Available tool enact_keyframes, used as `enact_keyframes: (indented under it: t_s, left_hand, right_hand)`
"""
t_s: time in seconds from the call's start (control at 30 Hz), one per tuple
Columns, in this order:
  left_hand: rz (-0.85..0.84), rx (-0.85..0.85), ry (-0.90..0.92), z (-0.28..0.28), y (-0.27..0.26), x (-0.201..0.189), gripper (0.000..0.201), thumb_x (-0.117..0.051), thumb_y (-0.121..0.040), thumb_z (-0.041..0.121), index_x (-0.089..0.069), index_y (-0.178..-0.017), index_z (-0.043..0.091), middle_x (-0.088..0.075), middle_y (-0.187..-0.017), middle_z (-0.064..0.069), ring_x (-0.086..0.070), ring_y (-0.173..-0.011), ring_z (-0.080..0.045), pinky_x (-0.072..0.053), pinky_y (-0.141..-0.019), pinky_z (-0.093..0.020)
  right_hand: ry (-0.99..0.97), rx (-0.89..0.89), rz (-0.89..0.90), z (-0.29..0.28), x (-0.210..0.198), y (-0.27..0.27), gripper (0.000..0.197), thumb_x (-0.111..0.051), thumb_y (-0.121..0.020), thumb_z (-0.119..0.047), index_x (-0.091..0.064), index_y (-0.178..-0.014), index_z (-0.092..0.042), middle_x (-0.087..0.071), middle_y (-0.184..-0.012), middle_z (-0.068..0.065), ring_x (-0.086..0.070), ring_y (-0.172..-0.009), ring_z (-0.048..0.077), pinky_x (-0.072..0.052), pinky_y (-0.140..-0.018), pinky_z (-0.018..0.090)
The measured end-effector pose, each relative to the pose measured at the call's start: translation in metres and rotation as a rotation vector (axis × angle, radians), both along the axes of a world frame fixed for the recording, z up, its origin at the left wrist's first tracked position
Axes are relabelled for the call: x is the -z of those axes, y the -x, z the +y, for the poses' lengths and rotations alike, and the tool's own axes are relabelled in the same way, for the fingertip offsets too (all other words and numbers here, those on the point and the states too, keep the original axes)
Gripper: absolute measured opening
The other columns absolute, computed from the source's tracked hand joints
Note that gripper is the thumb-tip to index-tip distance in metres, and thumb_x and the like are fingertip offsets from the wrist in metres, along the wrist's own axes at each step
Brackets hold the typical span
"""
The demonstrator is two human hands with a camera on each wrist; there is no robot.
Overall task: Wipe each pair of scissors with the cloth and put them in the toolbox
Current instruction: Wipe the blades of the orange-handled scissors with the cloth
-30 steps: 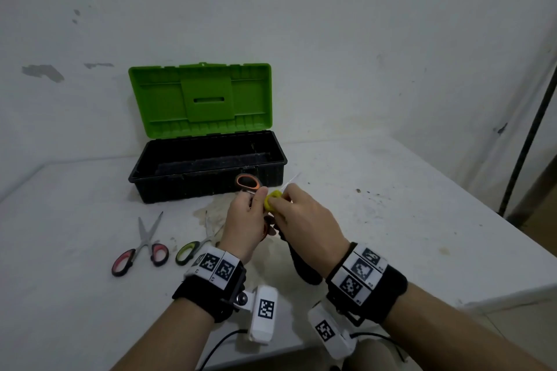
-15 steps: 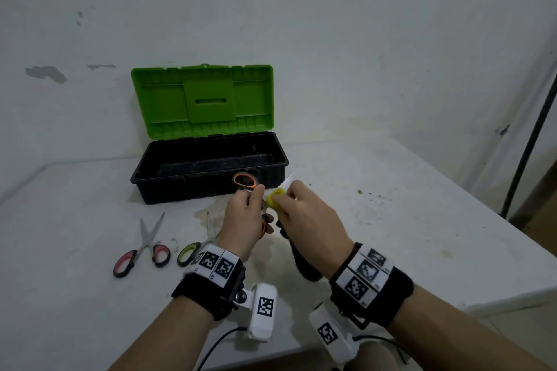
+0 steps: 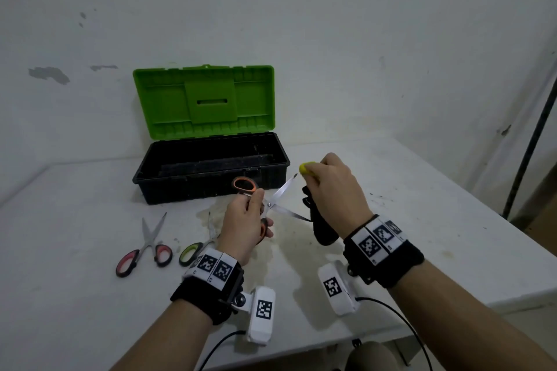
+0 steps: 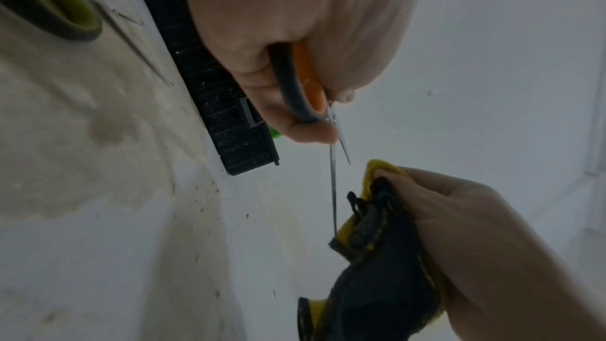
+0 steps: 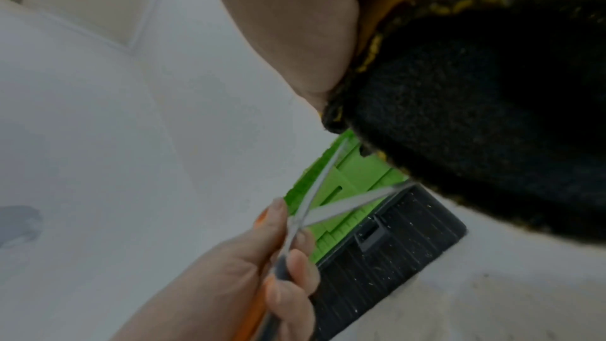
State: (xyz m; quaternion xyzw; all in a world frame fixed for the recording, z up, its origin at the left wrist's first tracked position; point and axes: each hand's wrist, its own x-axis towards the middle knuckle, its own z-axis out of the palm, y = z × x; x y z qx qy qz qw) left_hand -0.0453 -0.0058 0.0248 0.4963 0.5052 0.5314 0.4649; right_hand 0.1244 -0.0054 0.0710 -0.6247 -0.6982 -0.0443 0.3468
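Observation:
My left hand (image 3: 245, 220) grips the orange-handled scissors (image 3: 278, 200) by their handles, blades spread apart and pointing right. My right hand (image 3: 331, 187) clutches the black-and-yellow cloth (image 3: 319, 220) just off the upper blade tip; the lower blade tip meets the hanging cloth. In the left wrist view the blades (image 4: 334, 186) run down beside the cloth (image 4: 377, 256). In the right wrist view the crossed blades (image 5: 331, 199) sit under the cloth (image 5: 475, 103). The toolbox (image 3: 211, 172), black with an upright green lid, stands behind the hands. Red-handled scissors (image 3: 144, 247) and green-handled scissors (image 3: 196, 247) lie on the table to the left.
The white table (image 3: 422, 220) carries a brownish stain (image 3: 211, 214) in front of the toolbox. A wall stands right behind the toolbox. The table's right edge drops off near a dark vertical pole (image 3: 530, 144).
My right hand has slid the cloth up and to the right along the blade and off its tip. The scissor blades now stand wide apart and bare.

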Motion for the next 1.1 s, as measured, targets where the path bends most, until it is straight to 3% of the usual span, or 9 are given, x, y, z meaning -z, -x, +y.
enact_keyframes:
  t_s: [0.17, 0.3, 0.43, 0.53, 0.67, 0.87, 0.97, 1.03, 1.1]
  left_hand:
    - [-0.042, -0.010, 0.023, 0.000, -0.004, 0.001, 0.034, -0.048, -0.104, 0.036, -0.052, -0.083, 0.009, -0.048, -0.078, -0.004, -0.061, -0.050, -0.013, -0.049, -0.045, -0.029]
    - [-0.065, 0.035, -0.016, -0.004, -0.007, -0.001, 0.036, -0.048, -0.105, 0.032, -0.049, -0.079, 0.007, -0.046, -0.072, -0.006, -0.057, -0.048, -0.015, -0.046, -0.042, -0.029]
    - [-0.056, 0.023, -0.005, -0.006, -0.003, 0.000, 0.037, -0.048, -0.104, 0.036, -0.049, -0.079, 0.008, -0.046, -0.075, -0.008, -0.059, -0.050, -0.016, -0.046, -0.042, -0.030]
    - [-0.160, 0.004, 0.066, -0.006, -0.004, -0.003, 0.037, -0.043, -0.104, 0.043, -0.054, -0.091, 0.010, -0.047, -0.082, -0.012, -0.056, -0.053, -0.022, -0.048, -0.044, -0.032]
    - [-0.252, -0.021, 0.145, -0.003, -0.003, -0.007, 0.032, -0.041, -0.104, 0.041, -0.057, -0.101, 0.014, -0.049, -0.082, -0.009, -0.055, -0.057, -0.024, -0.053, -0.047, -0.033]
    - [-0.152, 0.019, 0.112, -0.008, -0.009, -0.002, 0.039, -0.036, -0.106, 0.046, -0.061, -0.106, 0.016, -0.068, -0.102, -0.012, -0.070, -0.088, -0.030, -0.062, -0.063, -0.043]
    - [-0.151, 0.006, 0.080, -0.010, -0.009, -0.002, 0.042, -0.036, -0.106, 0.044, -0.063, -0.106, 0.012, -0.071, -0.101, -0.015, -0.071, -0.090, -0.030, -0.062, -0.073, -0.054]
    - [-0.139, -0.007, 0.062, -0.011, -0.007, -0.004, 0.041, -0.035, -0.107, 0.042, -0.060, -0.104, 0.010, -0.068, -0.092, -0.014, -0.069, -0.079, -0.028, -0.061, -0.067, -0.056]
    - [-0.119, -0.005, 0.056, -0.012, -0.007, -0.004, 0.039, -0.034, -0.107, 0.041, -0.059, -0.101, 0.012, -0.063, -0.085, -0.013, -0.066, -0.072, -0.027, -0.060, -0.056, -0.047]
  right_hand:
    - [-0.035, -0.138, -0.108, -0.028, 0.010, 0.026, 0.014, -0.052, -0.098, -0.024, -0.065, -0.095, -0.021, -0.040, -0.087, -0.004, -0.045, -0.064, 0.016, -0.044, -0.052, 0.034]
    - [0.011, -0.160, -0.186, -0.026, 0.029, 0.035, 0.007, -0.057, -0.094, -0.018, -0.064, -0.095, -0.019, -0.042, -0.088, -0.002, -0.036, -0.065, 0.015, -0.031, -0.048, 0.030]
    - [0.014, -0.089, -0.155, -0.016, 0.023, 0.026, 0.013, -0.052, -0.098, -0.023, -0.064, -0.097, -0.018, -0.041, -0.088, -0.001, -0.038, -0.063, 0.018, -0.036, -0.048, 0.032]
    - [0.029, -0.086, -0.148, -0.015, 0.017, 0.022, 0.018, -0.050, -0.099, -0.022, -0.067, -0.099, -0.020, -0.040, -0.087, -0.002, -0.041, -0.062, 0.019, -0.042, -0.049, 0.035]
    - [0.005, -0.095, -0.163, -0.023, 0.013, 0.022, 0.015, -0.053, -0.098, -0.021, -0.067, -0.098, -0.018, -0.037, -0.086, -0.004, -0.037, -0.062, 0.017, -0.036, -0.047, 0.032]
    - [0.007, -0.198, -0.250, -0.036, 0.013, 0.046, 0.004, -0.066, -0.090, -0.019, -0.064, -0.091, -0.017, -0.038, -0.087, -0.002, -0.034, -0.065, 0.013, -0.044, -0.046, 0.034]
    - [0.063, -0.209, -0.307, -0.036, 0.019, 0.049, 0.010, -0.069, -0.085, -0.017, -0.062, -0.091, -0.017, -0.030, -0.086, -0.004, -0.030, -0.065, 0.013, -0.034, -0.044, 0.029]
    - [0.079, -0.229, -0.327, -0.038, 0.019, 0.047, 0.011, -0.071, -0.084, -0.017, -0.064, -0.091, -0.019, -0.030, -0.085, -0.004, -0.029, -0.063, 0.014, -0.029, -0.044, 0.028]
    - [0.091, -0.234, -0.352, -0.039, 0.016, 0.045, 0.004, -0.066, -0.089, -0.019, -0.066, -0.093, -0.018, -0.033, -0.086, -0.003, -0.031, -0.064, 0.015, -0.030, -0.047, 0.029]
